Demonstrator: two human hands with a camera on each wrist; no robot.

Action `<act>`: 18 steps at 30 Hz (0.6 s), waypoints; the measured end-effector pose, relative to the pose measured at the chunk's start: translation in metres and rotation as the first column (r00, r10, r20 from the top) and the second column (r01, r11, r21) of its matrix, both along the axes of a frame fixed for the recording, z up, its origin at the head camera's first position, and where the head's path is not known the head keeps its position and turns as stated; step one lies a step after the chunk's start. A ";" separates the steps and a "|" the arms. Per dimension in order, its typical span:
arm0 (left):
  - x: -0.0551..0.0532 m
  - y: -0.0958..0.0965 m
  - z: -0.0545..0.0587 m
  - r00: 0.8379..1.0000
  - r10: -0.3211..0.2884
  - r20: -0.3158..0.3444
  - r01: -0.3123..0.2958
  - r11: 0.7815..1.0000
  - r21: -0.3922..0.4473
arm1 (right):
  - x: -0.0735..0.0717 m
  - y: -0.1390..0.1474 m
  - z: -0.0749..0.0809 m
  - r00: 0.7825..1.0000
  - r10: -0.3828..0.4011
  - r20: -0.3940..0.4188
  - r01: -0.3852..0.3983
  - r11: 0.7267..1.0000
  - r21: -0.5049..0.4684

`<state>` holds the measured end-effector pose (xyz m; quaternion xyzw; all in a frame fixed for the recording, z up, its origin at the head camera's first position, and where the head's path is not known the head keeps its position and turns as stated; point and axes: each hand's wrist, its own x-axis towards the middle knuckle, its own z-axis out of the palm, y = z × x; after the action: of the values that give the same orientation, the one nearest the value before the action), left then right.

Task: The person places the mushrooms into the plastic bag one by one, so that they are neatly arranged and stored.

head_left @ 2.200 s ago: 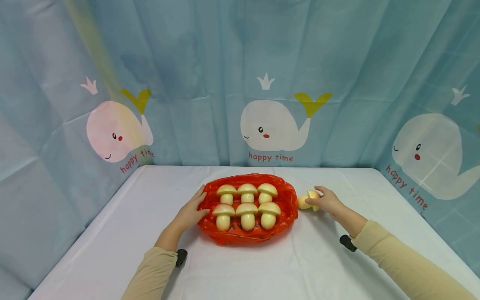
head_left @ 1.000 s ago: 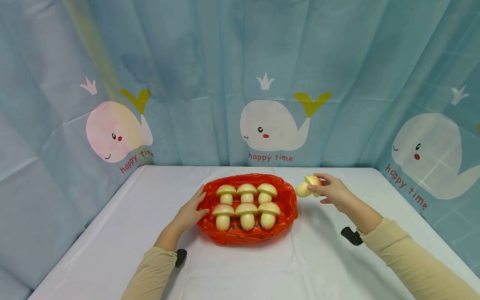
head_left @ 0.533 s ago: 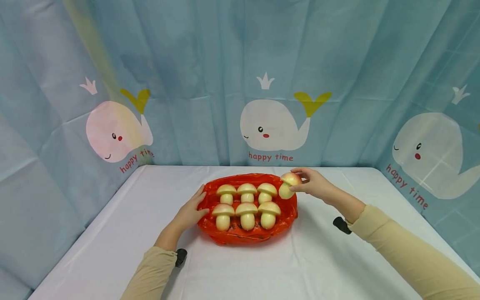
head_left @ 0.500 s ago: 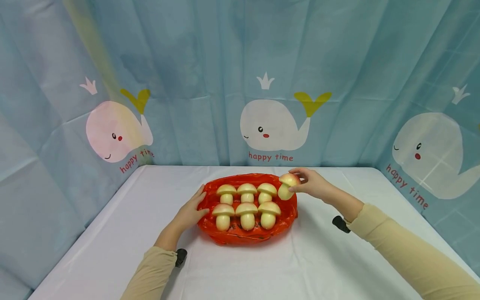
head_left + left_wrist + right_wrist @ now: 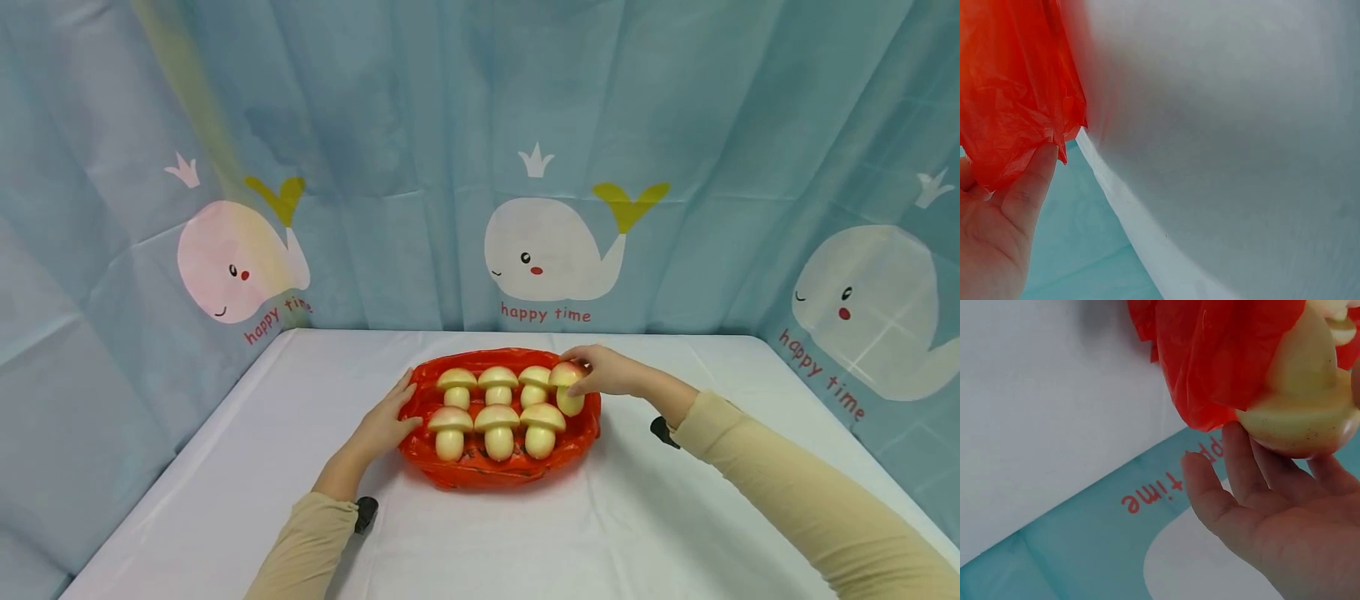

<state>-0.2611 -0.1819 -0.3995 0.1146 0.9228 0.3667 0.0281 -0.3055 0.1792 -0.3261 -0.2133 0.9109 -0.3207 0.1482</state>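
Observation:
A pale yellow toy mushroom (image 5: 572, 404) with a reddish cap top is held by my right hand (image 5: 611, 372), thumb on one side and fingers on the other. It stands at the right end of a red plastic-covered basket (image 5: 487, 477), beside the back row. Inside the basket several like mushrooms (image 5: 498, 444) sit in two rows, caps toward the far side. My left hand (image 5: 381, 427) rests against the basket's left end, fingers spread along the red plastic (image 5: 1013, 94). In the right wrist view, the held mushroom's cap (image 5: 1304, 422) lies over my fingers.
A white cloth (image 5: 480, 542) covers the table. Light blue curtains (image 5: 405, 250) with whale prints hang behind and at both sides. A small black device (image 5: 365, 515) shows at the left wrist, another (image 5: 664, 432) at the right.
My right hand has picked up the mushroom from the table right of the basket, carried it left and lowered it into the basket's right end. My left hand has stayed put.

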 end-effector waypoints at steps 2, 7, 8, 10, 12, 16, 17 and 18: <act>0.000 0.000 0.001 1.000 0.001 0.001 -0.001 1.000 0.003 | 0.000 -0.001 0.000 1.000 0.002 0.008 -0.003 1.000 0.024; 0.001 0.001 0.001 1.000 -0.001 0.000 0.001 1.000 -0.004 | -0.001 -0.002 -0.001 1.000 0.004 0.015 -0.005 0.998 0.065; 0.001 0.001 0.001 1.000 -0.001 0.000 0.001 1.000 -0.004 | -0.002 -0.002 -0.002 1.000 0.008 0.015 -0.009 0.997 0.073; 0.001 0.000 0.001 1.000 0.000 -0.001 0.000 1.000 -0.004 | -0.003 -0.002 -0.004 1.000 0.014 0.014 -0.015 0.996 0.090; 0.000 0.000 0.001 1.000 -0.001 -0.002 0.001 1.000 -0.003 | -0.003 -0.002 -0.007 1.000 0.023 0.009 -0.024 0.994 0.105; 0.000 -0.001 0.001 1.000 -0.002 -0.004 0.002 1.000 0.000 | -0.001 -0.003 -0.011 1.000 0.023 0.009 -0.024 0.993 0.116; 0.000 -0.001 0.001 1.000 -0.003 -0.005 0.003 1.000 0.001 | -0.001 -0.003 -0.013 1.000 0.023 0.008 -0.023 0.993 0.118; 0.000 -0.001 0.001 1.000 -0.003 -0.005 0.003 1.000 0.003 | 0.000 -0.003 -0.015 1.000 0.021 0.008 -0.022 0.993 0.119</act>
<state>-0.2606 -0.1830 -0.3984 0.1170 0.9222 0.3676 0.0264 -0.3059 0.1759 -0.3407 -0.2130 0.9255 -0.2650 0.1671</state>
